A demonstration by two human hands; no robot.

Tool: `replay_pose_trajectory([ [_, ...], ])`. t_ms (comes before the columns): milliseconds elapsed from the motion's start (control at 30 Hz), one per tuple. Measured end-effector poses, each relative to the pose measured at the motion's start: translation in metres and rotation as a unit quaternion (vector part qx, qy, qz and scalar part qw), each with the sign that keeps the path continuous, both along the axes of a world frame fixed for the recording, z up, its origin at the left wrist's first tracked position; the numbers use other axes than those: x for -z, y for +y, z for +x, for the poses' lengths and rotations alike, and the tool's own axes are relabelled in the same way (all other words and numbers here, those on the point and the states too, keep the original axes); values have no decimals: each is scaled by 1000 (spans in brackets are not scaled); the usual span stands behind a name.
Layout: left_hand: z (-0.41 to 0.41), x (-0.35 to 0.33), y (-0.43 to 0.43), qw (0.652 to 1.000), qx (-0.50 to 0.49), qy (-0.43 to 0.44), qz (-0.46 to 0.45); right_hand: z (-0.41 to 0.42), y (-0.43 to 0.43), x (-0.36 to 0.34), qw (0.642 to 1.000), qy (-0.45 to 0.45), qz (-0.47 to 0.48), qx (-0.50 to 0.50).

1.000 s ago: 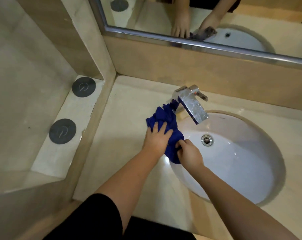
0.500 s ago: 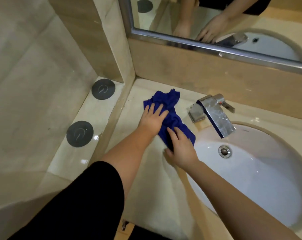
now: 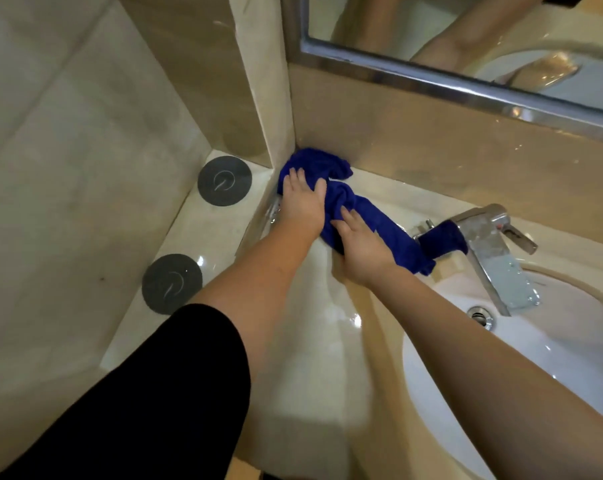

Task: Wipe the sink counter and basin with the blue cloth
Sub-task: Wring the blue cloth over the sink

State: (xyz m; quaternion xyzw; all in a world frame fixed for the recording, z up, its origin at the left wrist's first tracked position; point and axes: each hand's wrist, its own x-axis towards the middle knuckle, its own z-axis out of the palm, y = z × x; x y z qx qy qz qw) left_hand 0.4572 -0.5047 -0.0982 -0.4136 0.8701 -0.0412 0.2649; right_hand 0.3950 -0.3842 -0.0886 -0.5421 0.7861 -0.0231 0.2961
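Note:
The blue cloth (image 3: 379,225) lies stretched along the back of the beige sink counter (image 3: 314,341), from the far left corner to the chrome faucet (image 3: 494,247). My left hand (image 3: 302,199) presses flat on the cloth's bunched end in the corner by the wall. My right hand (image 3: 360,249) presses with straight fingers on the cloth's middle part. The white basin (image 3: 552,362) is at the right, its drain (image 3: 480,315) under the spout.
A mirror (image 3: 466,39) with a metal frame hangs above the backsplash. To the left a lower ledge (image 3: 175,244) carries two dark round discs (image 3: 224,180), (image 3: 172,284). A tiled wall closes the left side.
Both hands have pushed the cloth away from the basin edge, left and back along the counter into the far corner. The view has shifted left with them.

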Motion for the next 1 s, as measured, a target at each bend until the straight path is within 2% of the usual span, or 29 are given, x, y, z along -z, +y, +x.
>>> replay_pose_trajectory([
  [367,59,4,74,998,-61,-23,16,29,30,-6,998,11,9,-62],
  [633,122,8,143,992,-129,-10,4,70,75,-2,992,-24,-15,-121],
  [800,157,3,185,983,-174,50,9,89,103,0,986,-56,-19,-156],
  [1000,167,-4,230,972,-189,134,28,87,134,2,985,-84,-42,-142],
])
